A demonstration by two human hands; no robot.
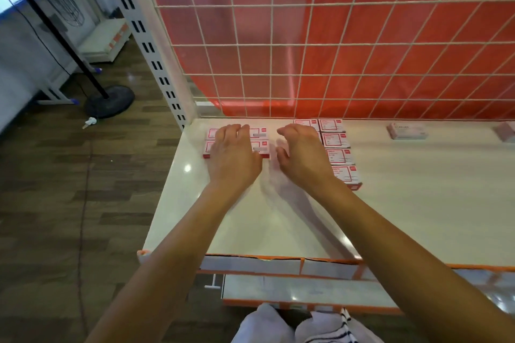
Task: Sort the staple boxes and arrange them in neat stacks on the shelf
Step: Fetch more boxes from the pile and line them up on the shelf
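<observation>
Staple boxes, small flat white cardboard cartons with red edging and print, lie in groups at the back of the glossy cream shelf, close to the white wire grid that fronts a red panel. At the back left corner, two wider white-and-red boxes sit one behind the other, long edges touching. The left hand rests on top of both, its fingers straight and close together, lying flat.

Just to the right, a line of smaller white-and-red boxes runs from the grid towards the front edge, with at least one more box beside it at the back. The right hand is in the gap between the two groups and hides part of the smaller ones. Its fingers are loosely curled, thumb apart, with nothing visible in them. Whether they touch the shelf I cannot tell.

Well apart on the far right lie a pale pink box and another box cut off by the frame edge.

The step in hand looks like squaring up the left pair. Sorting seems partly done, and I cannot tell how many layers each group holds. The next move likely calls for steadying the pair, then fetching the loose boxes from the right and setting each with its own kind, edges flush.
</observation>
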